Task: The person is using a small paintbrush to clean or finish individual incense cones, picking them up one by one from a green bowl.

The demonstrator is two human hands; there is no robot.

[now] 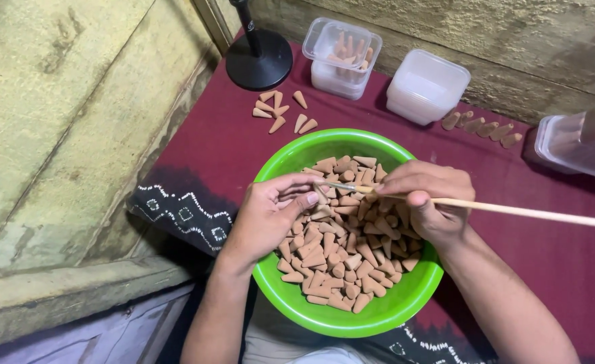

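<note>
A green bowl (291, 158) full of several tan clay cones (341, 259) sits on a maroon cloth. My right hand (424, 199) grips a long thin wooden brush (526, 213) whose tip points left over the bowl. My left hand (268, 214) hovers over the bowl's left side with thumb and fingers pinched around one small cone, which is mostly hidden by the fingers. The brush tip touches that spot by my left thumb.
Loose cones (283, 112) lie on the maroon cloth (210, 155) behind the bowl, by a black round stand base (259, 59). Clear plastic tubs stand at the back: one holding cones (341, 57), a stack (427, 86), another (580, 138) at right. More cones (483, 127) line the wall.
</note>
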